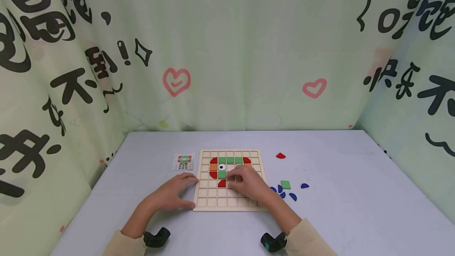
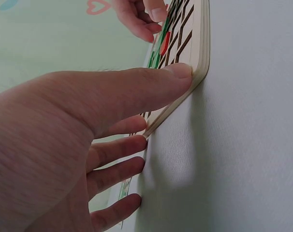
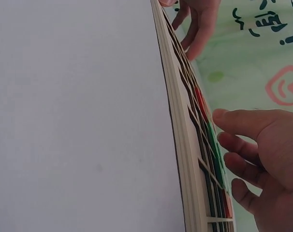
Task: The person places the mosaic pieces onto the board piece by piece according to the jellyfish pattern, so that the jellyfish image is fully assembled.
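A wooden grid board (image 1: pixel 206 203) lies on the table with coloured pieces in its cells. They include a row of green squares (image 1: pixel 230 160), red rounded pieces (image 1: pixel 213 174), an orange square (image 1: pixel 213 167) and a round eye piece (image 1: pixel 222 167). My left hand (image 1: pixel 172 192) spreads its fingers along the board's left edge, its thumb on the near left corner. Over the middle of the board, my right hand (image 1: pixel 249 183) bends its fingers loosely, fingertips close to a green square and a lower red piece (image 1: pixel 222 183). No piece shows between the fingers; the hand hides several cells.
A small picture card (image 1: pixel 183 162) with a gridded figure lies left of the board. To the right are a red piece (image 1: pixel 281 155), a green square (image 1: pixel 285 185) and several blue half-round pieces (image 1: pixel 293 196). A printed curtain (image 1: pixel 245 90) stands behind the table.
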{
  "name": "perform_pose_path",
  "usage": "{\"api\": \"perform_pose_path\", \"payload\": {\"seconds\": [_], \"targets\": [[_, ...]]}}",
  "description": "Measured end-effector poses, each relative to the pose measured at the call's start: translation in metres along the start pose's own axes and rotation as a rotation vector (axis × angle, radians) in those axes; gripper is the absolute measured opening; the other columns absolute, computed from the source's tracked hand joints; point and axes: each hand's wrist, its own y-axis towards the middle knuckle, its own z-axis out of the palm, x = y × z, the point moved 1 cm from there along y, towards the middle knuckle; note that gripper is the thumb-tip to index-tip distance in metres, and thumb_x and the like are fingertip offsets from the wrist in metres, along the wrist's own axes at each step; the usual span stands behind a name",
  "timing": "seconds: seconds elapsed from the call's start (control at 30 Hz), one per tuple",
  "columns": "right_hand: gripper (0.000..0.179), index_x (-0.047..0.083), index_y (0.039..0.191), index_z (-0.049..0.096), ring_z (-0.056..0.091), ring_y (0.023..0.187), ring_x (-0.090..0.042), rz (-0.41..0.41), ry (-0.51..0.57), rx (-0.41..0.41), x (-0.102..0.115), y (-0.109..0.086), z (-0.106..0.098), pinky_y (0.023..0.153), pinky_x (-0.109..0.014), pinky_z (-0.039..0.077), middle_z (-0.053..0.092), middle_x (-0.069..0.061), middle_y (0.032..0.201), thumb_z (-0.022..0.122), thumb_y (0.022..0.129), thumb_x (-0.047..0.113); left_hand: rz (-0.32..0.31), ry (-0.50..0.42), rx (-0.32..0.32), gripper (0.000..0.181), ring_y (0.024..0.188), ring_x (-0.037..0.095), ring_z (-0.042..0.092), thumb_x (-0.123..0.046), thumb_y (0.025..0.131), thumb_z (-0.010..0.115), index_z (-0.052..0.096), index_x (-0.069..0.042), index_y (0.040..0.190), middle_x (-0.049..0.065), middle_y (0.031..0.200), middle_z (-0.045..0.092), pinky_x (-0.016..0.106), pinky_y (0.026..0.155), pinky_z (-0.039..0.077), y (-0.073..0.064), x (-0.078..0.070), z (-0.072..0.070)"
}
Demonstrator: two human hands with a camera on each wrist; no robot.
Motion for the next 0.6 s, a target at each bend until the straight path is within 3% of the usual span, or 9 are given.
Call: {"api": "perform_pose_path", "payload": {"seconds": [0.27,0.6], "targets": [[0.018,0.014,0.102,0.075,0.051,0.073,-0.008,0.034,0.011,-0.046,-0.008,-0.006,-0.008,0.062,-0.019,0.046,0.066,0.007,0.088,0.075,0.083,0.013,-0.001,0.0,0.001,0.068,0.138,0.034,0.039,-0.035,0.073,0.083,0.056,-0.016,0.133,0.009,0.145,0.047,0.057,0.11,0.036,0.001,-0.001,0.0],[0.02,0.014,0.101,0.075,0.055,0.08,-0.009,0.051,0.015,-0.092,-0.016,-0.019,-0.02,0.07,-0.021,0.05,0.068,0.005,0.094,0.075,0.082,0.01,0.001,0.004,-0.003,0.069,0.137,0.033,0.039,-0.035,0.073,0.083,0.057,-0.015,0.133,0.009,0.144,0.048,0.056,0.11,0.036,0.0,-0.001,0.001]]}}
